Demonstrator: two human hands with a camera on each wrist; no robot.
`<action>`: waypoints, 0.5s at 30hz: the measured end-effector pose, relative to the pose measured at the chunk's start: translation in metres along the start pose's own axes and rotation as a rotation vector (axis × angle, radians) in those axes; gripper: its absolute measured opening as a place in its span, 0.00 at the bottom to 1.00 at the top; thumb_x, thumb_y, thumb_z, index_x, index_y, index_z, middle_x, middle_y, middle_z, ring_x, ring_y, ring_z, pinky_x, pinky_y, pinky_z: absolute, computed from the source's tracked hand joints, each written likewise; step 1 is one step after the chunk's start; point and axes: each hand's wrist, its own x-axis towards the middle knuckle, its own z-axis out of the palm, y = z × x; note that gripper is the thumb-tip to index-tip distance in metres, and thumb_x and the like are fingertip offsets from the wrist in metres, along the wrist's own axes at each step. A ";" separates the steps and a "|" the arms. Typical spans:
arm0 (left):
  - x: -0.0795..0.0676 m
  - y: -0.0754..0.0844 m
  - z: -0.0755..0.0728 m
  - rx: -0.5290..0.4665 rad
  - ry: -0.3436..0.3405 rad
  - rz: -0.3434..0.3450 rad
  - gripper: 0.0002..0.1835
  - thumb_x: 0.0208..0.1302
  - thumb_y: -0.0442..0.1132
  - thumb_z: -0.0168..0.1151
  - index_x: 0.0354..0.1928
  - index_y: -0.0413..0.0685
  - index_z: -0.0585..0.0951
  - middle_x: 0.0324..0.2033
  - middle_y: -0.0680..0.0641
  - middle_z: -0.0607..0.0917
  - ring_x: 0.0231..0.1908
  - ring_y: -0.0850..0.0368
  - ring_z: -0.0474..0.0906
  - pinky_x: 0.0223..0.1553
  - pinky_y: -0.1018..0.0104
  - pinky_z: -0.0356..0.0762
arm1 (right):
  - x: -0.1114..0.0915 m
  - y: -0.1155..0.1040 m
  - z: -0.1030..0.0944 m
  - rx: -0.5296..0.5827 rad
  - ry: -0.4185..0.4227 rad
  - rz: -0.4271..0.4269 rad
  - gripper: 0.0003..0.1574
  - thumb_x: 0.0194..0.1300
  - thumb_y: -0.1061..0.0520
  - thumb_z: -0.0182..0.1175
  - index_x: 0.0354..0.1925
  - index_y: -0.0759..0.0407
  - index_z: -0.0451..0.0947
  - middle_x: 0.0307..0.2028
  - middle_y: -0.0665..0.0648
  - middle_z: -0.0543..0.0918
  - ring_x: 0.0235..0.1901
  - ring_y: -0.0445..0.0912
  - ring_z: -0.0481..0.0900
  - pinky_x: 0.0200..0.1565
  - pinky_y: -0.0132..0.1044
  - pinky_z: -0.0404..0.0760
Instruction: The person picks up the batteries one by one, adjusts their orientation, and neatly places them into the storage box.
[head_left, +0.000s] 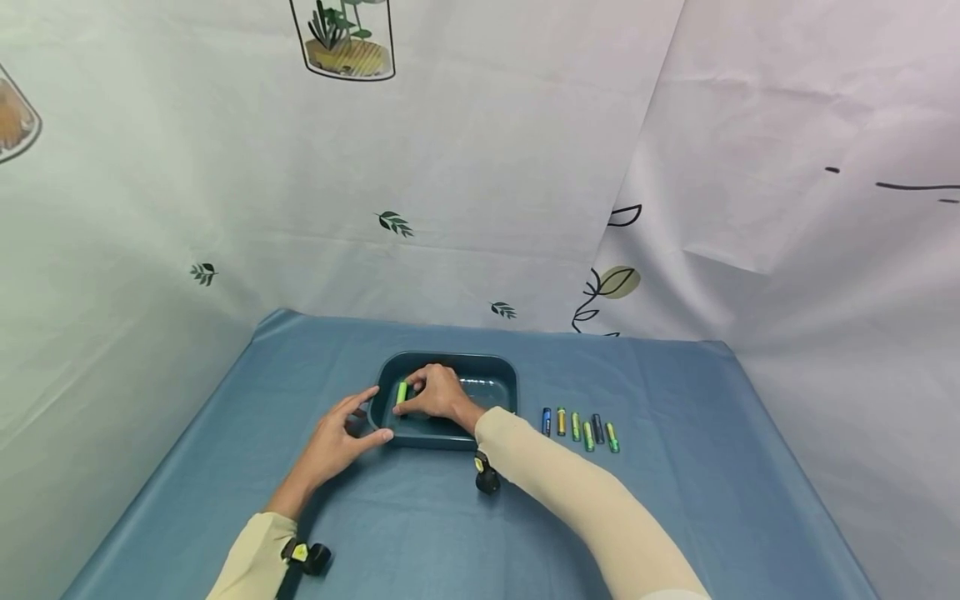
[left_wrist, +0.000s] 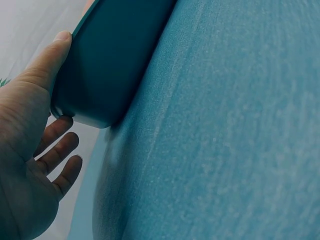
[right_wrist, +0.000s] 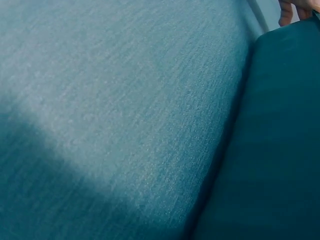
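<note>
While the left hand (head_left: 335, 443) touches the tray (head_left: 442, 442) at its left end, the right hand (head_left: 440, 393) is inside it with the green battery (head_left: 402, 393). The thumb and a finger of the right hand are bent toward each other, with only a small gap, and they pinch this battery near its two ends. The battery is in the left part of the tray, near the left wall; whether it touches the bottom, I cannot tell.

The left hand is widely spread. As the left wrist view shows, its thumb rests against the rim, one fingertip touches the corner, and the other fingers are apart from it, slightly bent. It does not grasp anything.

To the right of the tray, six batteries lie side by side on the blue cloth (head_left: 420, 533): a blue one (head_left: 546, 422), an orange one (head_left: 561, 422), two green ones (head_left: 588, 437), a dark one (head_left: 597, 428) and a green-yellow one (head_left: 613, 437). Both sleeves (head_left: 585, 492) are cream, and at each wrist there is a black device (head_left: 487, 477). Behind stands a pale curtain (head_left: 480, 150) with printed leaves.
</note>
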 end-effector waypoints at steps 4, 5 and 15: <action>0.000 -0.001 0.000 0.000 -0.004 0.001 0.45 0.58 0.57 0.76 0.75 0.54 0.69 0.68 0.37 0.73 0.54 0.40 0.77 0.43 0.47 0.81 | 0.000 -0.001 0.001 -0.032 -0.006 0.008 0.31 0.52 0.41 0.80 0.51 0.52 0.88 0.36 0.47 0.81 0.31 0.36 0.74 0.35 0.29 0.76; 0.000 -0.001 0.000 0.001 -0.005 0.002 0.45 0.58 0.57 0.76 0.75 0.54 0.69 0.68 0.38 0.73 0.55 0.41 0.77 0.43 0.47 0.81 | 0.000 -0.001 0.002 -0.038 -0.008 0.008 0.31 0.52 0.40 0.80 0.51 0.52 0.88 0.36 0.47 0.81 0.31 0.36 0.74 0.35 0.29 0.75; 0.000 -0.001 -0.001 0.003 -0.004 0.006 0.45 0.58 0.57 0.76 0.75 0.52 0.69 0.68 0.38 0.72 0.55 0.40 0.77 0.45 0.45 0.80 | -0.001 -0.001 0.004 -0.093 -0.021 0.007 0.33 0.52 0.38 0.80 0.52 0.52 0.88 0.36 0.45 0.80 0.30 0.35 0.73 0.33 0.28 0.74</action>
